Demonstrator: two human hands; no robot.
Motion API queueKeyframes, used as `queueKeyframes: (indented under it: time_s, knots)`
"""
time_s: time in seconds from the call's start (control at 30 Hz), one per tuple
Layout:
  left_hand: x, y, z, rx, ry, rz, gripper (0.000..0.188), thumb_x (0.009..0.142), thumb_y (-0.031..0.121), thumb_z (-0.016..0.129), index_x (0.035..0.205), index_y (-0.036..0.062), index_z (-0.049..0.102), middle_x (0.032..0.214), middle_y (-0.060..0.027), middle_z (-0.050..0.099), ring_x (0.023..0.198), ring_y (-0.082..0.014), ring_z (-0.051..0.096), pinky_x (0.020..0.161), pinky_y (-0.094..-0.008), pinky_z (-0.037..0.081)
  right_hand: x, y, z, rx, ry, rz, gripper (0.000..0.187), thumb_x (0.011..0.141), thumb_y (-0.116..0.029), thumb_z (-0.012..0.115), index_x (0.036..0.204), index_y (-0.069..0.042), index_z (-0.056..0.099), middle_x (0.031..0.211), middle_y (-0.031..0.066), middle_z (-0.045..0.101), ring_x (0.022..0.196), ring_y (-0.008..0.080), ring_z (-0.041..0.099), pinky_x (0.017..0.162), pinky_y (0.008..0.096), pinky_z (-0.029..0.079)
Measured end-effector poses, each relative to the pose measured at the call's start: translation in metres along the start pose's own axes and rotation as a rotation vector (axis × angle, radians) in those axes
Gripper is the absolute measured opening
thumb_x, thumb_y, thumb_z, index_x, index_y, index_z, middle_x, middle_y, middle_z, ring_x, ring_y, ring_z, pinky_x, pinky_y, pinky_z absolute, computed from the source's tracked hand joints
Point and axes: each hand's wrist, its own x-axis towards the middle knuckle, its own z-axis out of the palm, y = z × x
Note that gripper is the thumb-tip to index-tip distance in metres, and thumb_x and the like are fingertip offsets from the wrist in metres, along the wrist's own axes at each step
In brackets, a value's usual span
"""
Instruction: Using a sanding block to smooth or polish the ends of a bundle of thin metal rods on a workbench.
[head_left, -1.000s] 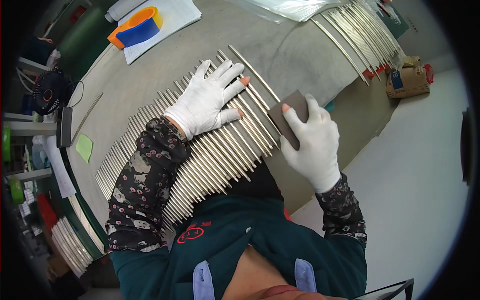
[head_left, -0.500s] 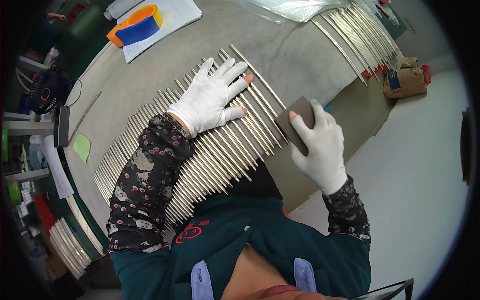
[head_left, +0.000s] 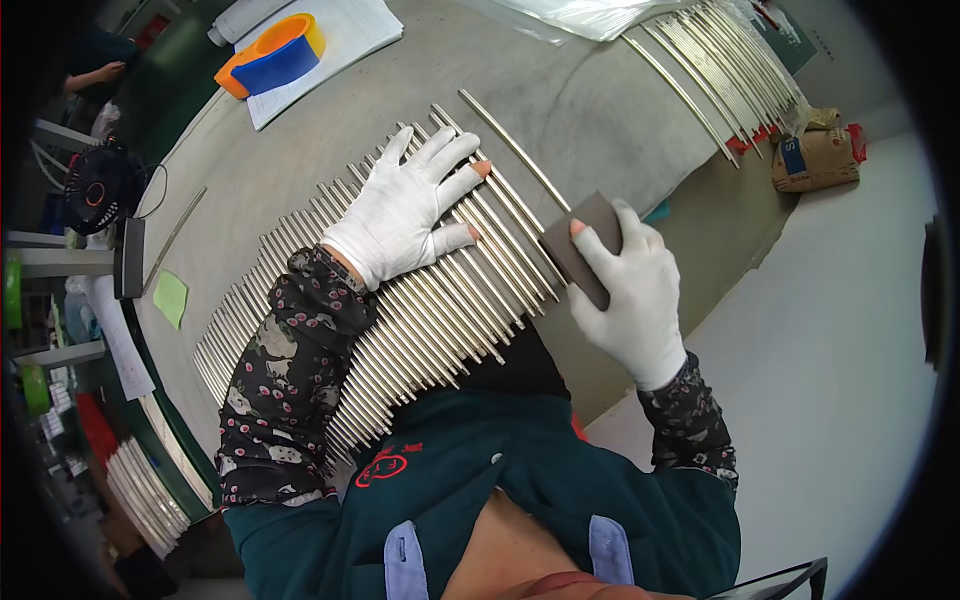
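Observation:
A row of thin shiny metal rods [head_left: 415, 335] lies side by side across the grey tabletop, their near ends reaching past its edge toward me. My left hand [head_left: 405, 205], in a white glove with bare thumb and index fingertips, rests flat on the rods with its fingers spread. One rod [head_left: 515, 150] lies apart on the right of the row. My right hand [head_left: 635, 290], gloved the same way, grips a dark grey-brown sanding block [head_left: 588, 240]. The block touches or covers the near end of that separate rod; exact contact is hidden beneath it.
Orange and blue tape rings [head_left: 270, 55] sit on papers [head_left: 345, 50] at the far left. More rods [head_left: 715, 75] lie far right beside clear plastic film [head_left: 580, 15]. A brown sack [head_left: 815, 160] stands beyond. At left are a green note [head_left: 170, 298] and a black fan [head_left: 95, 188].
My left hand has slid slightly left and down over the rods. The right hand has shifted a little left with the sanding block still in its grip.

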Motion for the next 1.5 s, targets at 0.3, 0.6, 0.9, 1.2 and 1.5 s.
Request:
queueKeyframes:
  time_s: [0.3,0.6,0.9,1.2,1.5]
  knots:
    - [-0.006,-0.003,0.008,0.006,0.017,0.004,0.07,0.092,0.062,0.041,0.143,0.0134,0.04,0.149,-0.0153,0.036,0.139,-0.0373,0.032,0.113,-0.0599,0.02,-0.033,0.011,-0.028,-0.021,-0.079,0.083,0.054,0.063,-0.012,0.072,0.117,-0.012,0.065,0.133,0.0245,0.048,0.11,0.0377,0.054,0.087,0.0437,0.046]
    - [-0.009,0.0,0.005,0.012,0.01,-0.01,0.072,0.093,0.064,0.038,0.143,0.0125,0.04,0.149,-0.0161,0.036,0.139,-0.0386,0.032,0.113,-0.0604,0.02,-0.01,-0.017,0.0,-0.037,-0.051,0.016,0.056,0.065,-0.02,0.075,0.119,-0.014,0.061,0.129,0.0265,0.049,0.105,0.0361,0.056,0.076,0.0411,0.048]
    - [-0.014,0.001,0.002,-0.021,0.011,-0.012,0.07,0.092,0.06,0.045,0.141,0.0103,0.043,0.148,-0.016,0.037,0.138,-0.038,0.034,0.114,-0.0596,0.021,-0.019,-0.017,-0.003,-0.107,-0.07,-0.045,0.054,0.069,-0.021,0.074,0.121,-0.014,0.061,0.128,0.0268,0.049,0.102,0.0351,0.058,0.072,0.0394,0.049]
    - [-0.002,-0.001,0.005,0.008,0.005,-0.01,0.07,0.092,0.058,0.046,0.143,0.0102,0.041,0.151,-0.0143,0.034,0.14,-0.0379,0.031,0.114,-0.0584,0.02,-0.027,-0.013,-0.01,-0.131,-0.101,-0.009,0.057,0.065,-0.022,0.075,0.12,-0.016,0.061,0.132,0.0248,0.046,0.106,0.0351,0.056,0.071,0.0409,0.047]
    - [0.019,0.0,0.008,0.032,-0.034,-0.019,0.071,0.092,0.058,0.047,0.143,0.0094,0.041,0.154,-0.0139,0.032,0.142,-0.0371,0.028,0.115,-0.0561,0.019,-0.014,-0.003,-0.001,-0.157,-0.056,-0.039,0.054,0.068,-0.02,0.071,0.121,-0.017,0.061,0.13,0.0245,0.048,0.104,0.0337,0.056,0.072,0.0409,0.047]
